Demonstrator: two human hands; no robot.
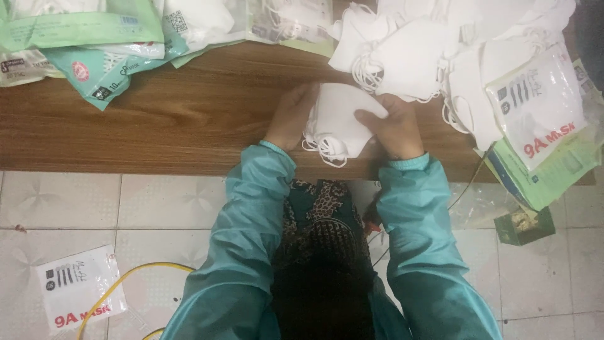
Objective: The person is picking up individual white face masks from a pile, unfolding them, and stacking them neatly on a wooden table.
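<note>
Two hands (pixel 343 119), one table (pixel 170 119)

Soft matt white cloth, that stack of masks (pixel 336 119), elastic loops dangling, and the loose pile (pixel 428 50) looks the same stuff. Table (pixel 176 119): brown wood-grain, smooth with a faint sheen. Glossy crinkled plastic packets (pixel 538 104) (light bouncing off them). Teal sleeves (pixel 242 239), slick fabric. Pale, smooth floor tiles (pixel 69 201).
</note>
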